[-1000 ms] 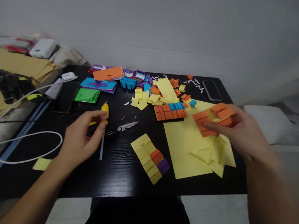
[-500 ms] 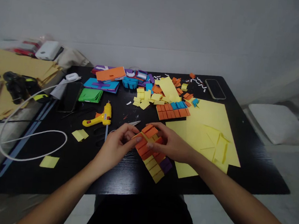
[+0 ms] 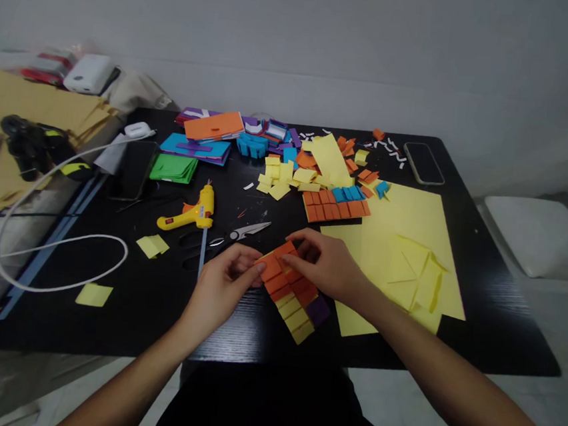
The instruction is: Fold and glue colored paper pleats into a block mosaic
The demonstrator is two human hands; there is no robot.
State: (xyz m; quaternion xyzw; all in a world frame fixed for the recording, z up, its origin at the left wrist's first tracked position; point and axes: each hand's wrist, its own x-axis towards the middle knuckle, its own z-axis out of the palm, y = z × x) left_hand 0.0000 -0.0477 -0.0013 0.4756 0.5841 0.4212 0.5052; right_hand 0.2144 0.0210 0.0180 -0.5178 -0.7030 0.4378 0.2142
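A paper panel (image 3: 292, 293) covered in small folded tabs, orange, yellow and purple, is tilted above the table's front part. My left hand (image 3: 230, 276) pinches its left corner, thumb on top and fingers behind. My right hand (image 3: 327, 261) is closed at the panel's upper right edge, its thumb over an orange tab there; its fingertips are partly hidden. Beyond my hands lies a second panel (image 3: 335, 208) with orange and blue tabs. Scissors (image 3: 249, 230) lie just past my left hand, beside a yellow glue gun (image 3: 194, 210) with a blue glue stick.
Yellow paper sheets (image 3: 404, 214) spread under my right forearm. Loose yellow pieces (image 3: 282, 171) and orange scraps heap at the back, near folded blue paper (image 3: 194, 147) and green paper (image 3: 174, 168). A white cable (image 3: 56, 288) loops on the left. A phone (image 3: 423, 163) lies back right.
The raised orange tab at the panel's top now lies flatter against it, with my right thumb over it. The view has shifted slightly, showing more of the scissors.
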